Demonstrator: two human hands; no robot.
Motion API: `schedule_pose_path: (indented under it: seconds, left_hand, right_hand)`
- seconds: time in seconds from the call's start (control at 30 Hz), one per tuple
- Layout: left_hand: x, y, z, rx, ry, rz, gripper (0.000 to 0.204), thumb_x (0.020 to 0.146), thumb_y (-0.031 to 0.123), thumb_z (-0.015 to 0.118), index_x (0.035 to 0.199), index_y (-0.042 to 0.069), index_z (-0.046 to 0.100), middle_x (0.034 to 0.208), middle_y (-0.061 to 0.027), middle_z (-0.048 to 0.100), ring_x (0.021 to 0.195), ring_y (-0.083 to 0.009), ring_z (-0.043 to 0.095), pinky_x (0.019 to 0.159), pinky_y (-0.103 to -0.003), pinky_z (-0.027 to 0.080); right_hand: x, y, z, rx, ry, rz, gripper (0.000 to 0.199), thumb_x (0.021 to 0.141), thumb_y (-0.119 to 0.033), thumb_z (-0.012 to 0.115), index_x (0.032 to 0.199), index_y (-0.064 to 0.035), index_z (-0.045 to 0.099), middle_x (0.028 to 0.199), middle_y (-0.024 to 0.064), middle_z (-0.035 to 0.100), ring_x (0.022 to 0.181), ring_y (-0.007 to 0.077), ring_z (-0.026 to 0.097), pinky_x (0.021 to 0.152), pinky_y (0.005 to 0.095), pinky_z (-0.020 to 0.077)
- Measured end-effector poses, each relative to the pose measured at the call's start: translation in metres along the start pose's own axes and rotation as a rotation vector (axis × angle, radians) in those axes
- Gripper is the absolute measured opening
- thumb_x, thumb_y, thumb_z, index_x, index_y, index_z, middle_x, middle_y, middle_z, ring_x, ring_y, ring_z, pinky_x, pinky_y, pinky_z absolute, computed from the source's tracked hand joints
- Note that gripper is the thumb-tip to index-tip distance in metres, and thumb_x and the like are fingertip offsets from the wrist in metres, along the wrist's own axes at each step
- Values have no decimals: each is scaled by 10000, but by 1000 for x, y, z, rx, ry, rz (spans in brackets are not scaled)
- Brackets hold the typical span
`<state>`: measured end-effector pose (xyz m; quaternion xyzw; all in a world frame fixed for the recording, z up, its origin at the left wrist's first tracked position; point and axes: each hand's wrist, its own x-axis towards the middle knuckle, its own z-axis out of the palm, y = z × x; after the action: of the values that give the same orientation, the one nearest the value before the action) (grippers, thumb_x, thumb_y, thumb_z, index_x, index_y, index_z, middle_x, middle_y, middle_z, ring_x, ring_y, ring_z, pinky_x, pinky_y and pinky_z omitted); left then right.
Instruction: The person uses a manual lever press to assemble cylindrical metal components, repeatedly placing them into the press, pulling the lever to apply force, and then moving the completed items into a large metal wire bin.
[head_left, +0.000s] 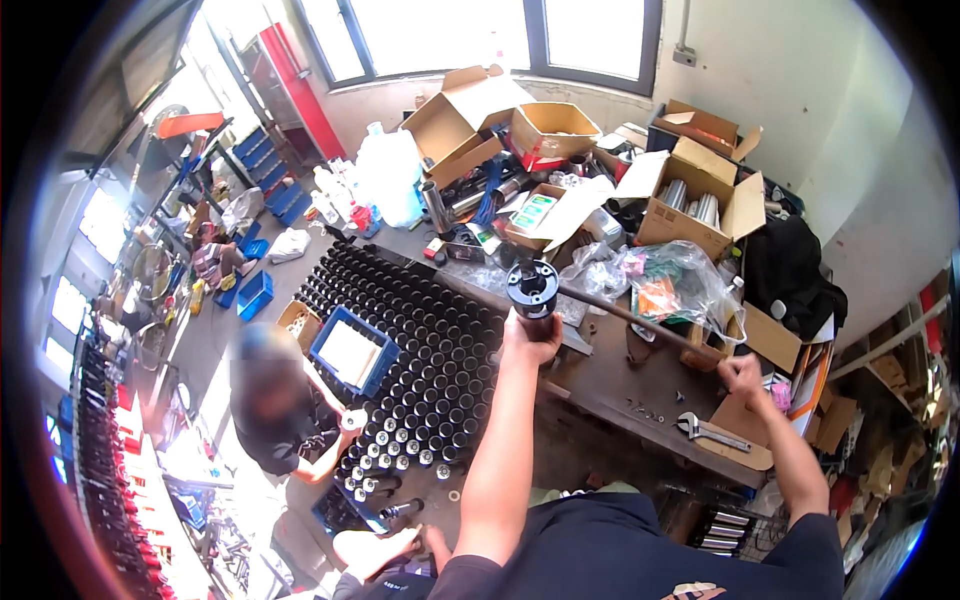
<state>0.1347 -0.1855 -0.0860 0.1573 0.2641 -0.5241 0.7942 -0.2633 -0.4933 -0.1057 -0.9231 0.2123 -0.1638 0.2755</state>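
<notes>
My left hand [528, 338] grips a black cylindrical part [532, 286] from below and holds it upright, its open top showing. A long dark metal rod [640, 322] runs from the cylinder's right side down toward my right hand [745, 378], which is closed around the rod's lower end above the workbench [620, 385]. Both forearms come up from the bottom of the head view.
Several black cylinders [420, 330] stand in rows on the floor left of the bench, with a blue tray [352, 350] on them. Another person [275, 410] crouches there. An adjustable wrench [712, 431], plastic bags [668, 275] and open cardboard boxes [700, 195] crowd the bench.
</notes>
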Motion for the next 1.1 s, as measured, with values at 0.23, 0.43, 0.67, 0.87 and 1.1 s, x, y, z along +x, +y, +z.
schedule_pose_path:
  seconds: [0.23,0.43,0.67,0.87,1.1]
  left_hand:
    - [-9,-1,5,13,156,91,434,935,493,511,947,80,646,908,-135,600,811,-309,590,779,-434,567]
    - [-15,2,20,-193,337,-83,300,835,311,679,801,16,640,988,-140,576,904,-272,596,786,-444,629]
    - [-22,5,33,-437,548,-216,332,683,144,792,841,-71,595,1209,-200,443,937,-312,605,664,-403,645]
    - [-29,7,47,-461,667,-249,245,704,86,765,820,-69,615,1196,-187,458,886,-288,610,625,-389,638]
    - [-27,9,38,-349,605,-200,376,790,78,717,1061,-133,563,1261,-292,328,894,-348,609,618,-374,633]
  right_hand:
    - [103,-14,-65,-287,89,90,624,1002,-438,532,589,23,609,560,253,517,522,436,564,511,478,411]
    - [20,-53,-54,-368,176,219,625,994,-442,530,605,42,598,607,267,551,597,438,602,564,490,446]
    - [-11,-94,-32,-384,445,394,571,986,-443,491,701,31,631,669,277,573,664,467,609,608,497,466]
    - [-11,-110,-29,-413,518,450,508,951,-390,519,692,28,649,678,277,586,667,464,619,622,497,480]
    - [-19,-111,-26,-448,528,478,469,922,-362,507,709,21,674,703,270,617,686,463,635,667,503,510]
